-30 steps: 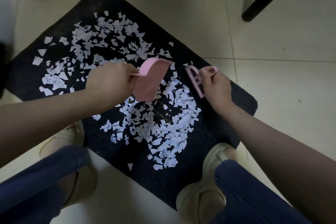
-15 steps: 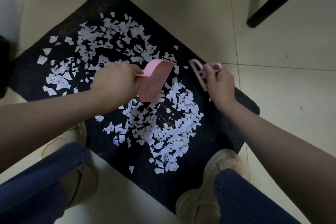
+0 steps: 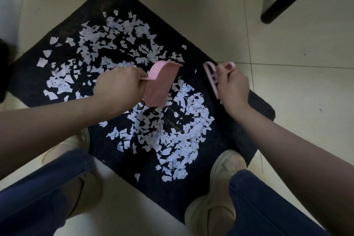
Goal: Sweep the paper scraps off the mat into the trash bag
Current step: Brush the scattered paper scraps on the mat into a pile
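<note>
Left hand (image 3: 119, 85): clenched round the handle of the dustpan (image 3: 160, 86).
Right hand (image 3: 233, 88): grasping the brush (image 3: 210, 74), near the edge of the mat (image 3: 226, 151).
Scraps (image 3: 172, 136): we find them across the mat, thickest between dustpan and brush, nearer the dustpan.

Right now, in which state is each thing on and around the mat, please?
Mat: lying flat on the tiled floor.
Paper scraps: scattered over the mat, not yet swept off.
Pink dustpan: gripped by the left hand, over the scraps mid-mat.
Pink brush: gripped by the right hand, at the mat's right edge.
Trash bag: not clearly in view.
</note>
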A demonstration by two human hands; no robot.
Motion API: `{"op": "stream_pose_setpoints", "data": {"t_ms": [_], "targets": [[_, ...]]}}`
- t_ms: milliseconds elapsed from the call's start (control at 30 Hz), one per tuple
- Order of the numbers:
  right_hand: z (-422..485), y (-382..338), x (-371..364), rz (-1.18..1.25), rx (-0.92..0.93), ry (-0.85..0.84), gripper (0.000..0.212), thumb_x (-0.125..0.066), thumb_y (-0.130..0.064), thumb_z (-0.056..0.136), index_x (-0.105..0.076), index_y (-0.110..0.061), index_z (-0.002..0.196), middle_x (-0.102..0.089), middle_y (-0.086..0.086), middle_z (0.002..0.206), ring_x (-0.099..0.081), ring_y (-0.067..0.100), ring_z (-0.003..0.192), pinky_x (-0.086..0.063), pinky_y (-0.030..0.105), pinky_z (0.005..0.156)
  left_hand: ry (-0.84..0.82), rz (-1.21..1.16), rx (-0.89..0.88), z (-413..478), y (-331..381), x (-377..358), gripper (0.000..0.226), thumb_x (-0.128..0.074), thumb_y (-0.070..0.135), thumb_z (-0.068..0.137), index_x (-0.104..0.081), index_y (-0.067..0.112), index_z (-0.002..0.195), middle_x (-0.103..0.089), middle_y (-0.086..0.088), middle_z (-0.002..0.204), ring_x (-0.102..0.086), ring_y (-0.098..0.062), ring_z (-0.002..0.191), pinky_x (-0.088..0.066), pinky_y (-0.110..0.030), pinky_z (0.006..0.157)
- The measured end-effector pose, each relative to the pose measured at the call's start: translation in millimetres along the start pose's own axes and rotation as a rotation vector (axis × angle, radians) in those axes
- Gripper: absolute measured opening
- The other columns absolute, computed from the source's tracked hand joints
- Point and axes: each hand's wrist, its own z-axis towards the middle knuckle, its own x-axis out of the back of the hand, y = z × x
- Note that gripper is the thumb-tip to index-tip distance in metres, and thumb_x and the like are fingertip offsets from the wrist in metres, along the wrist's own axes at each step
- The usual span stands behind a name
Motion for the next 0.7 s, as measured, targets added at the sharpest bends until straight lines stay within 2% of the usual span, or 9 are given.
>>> {"op": "stream_pose_setpoints", "data": {"t_ms": [67,167,233,267,333,433,500,600,700], "targets": [[-5,10,8,-0.116,-0.104,0.117,0.034,-0.039,-0.034,0.103,-0.059,-0.01,0.089,-0.056,0.002,0.075,-0.052,0.024,0.072,-0.028,0.03,0.061,0.004,-0.004,0.005,0,0,-1,0.03,-0.043,0.032,0.096,-0.067,0.031,0.114,-0.061,-0.002,0.069,-0.053,-0.024,0.058,-0.038,-0.024,0.051],[-18,20,8,-0.184,-0.166,0.081,0.033,-0.039,-0.037,0.102,-0.058,-0.011,0.093,-0.06,0.007,0.08,-0.054,0.029,0.076,-0.028,0.03,0.063,0.014,0.011,0.031,0,2,-3,0.031,-0.044,0.031,0.094,-0.068,0.031,0.113,-0.055,0.0,0.063,-0.052,-0.024,0.055,-0.034,-0.022,0.047],[-30,20,1,-0.134,-0.129,-0.029,0.032,-0.042,-0.038,0.102,-0.061,-0.013,0.094,-0.059,0.0,0.075,-0.053,0.018,0.063,-0.033,0.023,0.058,0.015,0.016,0.049,0,2,-1,0.031,-0.044,0.03,0.093,-0.068,0.032,0.112,-0.055,0.0,0.062,-0.051,-0.024,0.054,-0.03,-0.02,0.045],[-35,17,-2,-0.072,-0.099,-0.065,0.029,-0.044,-0.036,0.101,-0.063,-0.015,0.095,-0.058,-0.003,0.073,-0.051,0.007,0.057,-0.033,0.013,0.051,0.013,0.017,0.054,1,3,-1,0.031,-0.044,0.03,0.093,-0.069,0.031,0.111,-0.056,-0.001,0.063,-0.052,-0.024,0.055,-0.029,-0.019,0.045],[-35,10,-5,0.07,-0.083,-0.026,0.025,-0.046,-0.03,0.101,-0.065,-0.013,0.099,-0.058,-0.007,0.072,-0.048,-0.005,0.058,-0.034,0.004,0.05,0.006,0.02,0.067,1,2,0,0.031,-0.044,0.029,0.091,-0.07,0.032,0.108,-0.059,-0.001,0.064,-0.055,-0.025,0.057,-0.029,-0.018,0.045],[-17,10,5,0.106,-0.176,0.158,0.028,-0.044,-0.03,0.102,-0.064,-0.009,0.101,-0.057,-0.005,0.08,-0.05,0.01,0.066,-0.032,0.016,0.058,0.008,0.026,0.078,1,2,1,0.03,-0.045,0.03,0.091,-0.07,0.032,0.106,-0.06,-0.001,0.066,-0.056,-0.025,0.059,-0.03,-0.019,0.045],[-6,19,11,0.038,-0.225,0.196,0.031,-0.042,-0.032,0.102,-0.063,-0.008,0.102,-0.059,-0.001,0.085,-0.05,0.015,0.079,-0.031,0.024,0.067,0.009,0.024,0.082,1,1,1,0.029,-0.046,0.03,0.091,-0.071,0.032,0.105,-0.06,-0.001,0.065,-0.056,-0.024,0.059,-0.031,-0.02,0.045],[-10,26,5,-0.055,-0.21,0.065,0.032,-0.043,-0.039,0.1,-0.063,-0.013,0.097,-0.061,0.001,0.082,-0.057,0.022,0.08,-0.033,0.026,0.067,0.017,0.021,0.084,0,0,0,0.028,-0.046,0.03,0.091,-0.071,0.031,0.104,-0.059,0.0,0.064,-0.054,-0.023,0.057,-0.032,-0.02,0.045],[-23,18,-8,-0.043,-0.07,-0.113,0.025,-0.047,-0.04,0.099,-0.064,-0.023,0.093,-0.063,-0.005,0.075,-0.055,0.009,0.063,-0.037,0.018,0.056,0.02,0.02,0.091,1,1,-1,0.028,-0.047,0.03,0.09,-0.071,0.031,0.105,-0.059,0.0,0.064,-0.054,-0.023,0.056,-0.032,-0.02,0.045]]}}
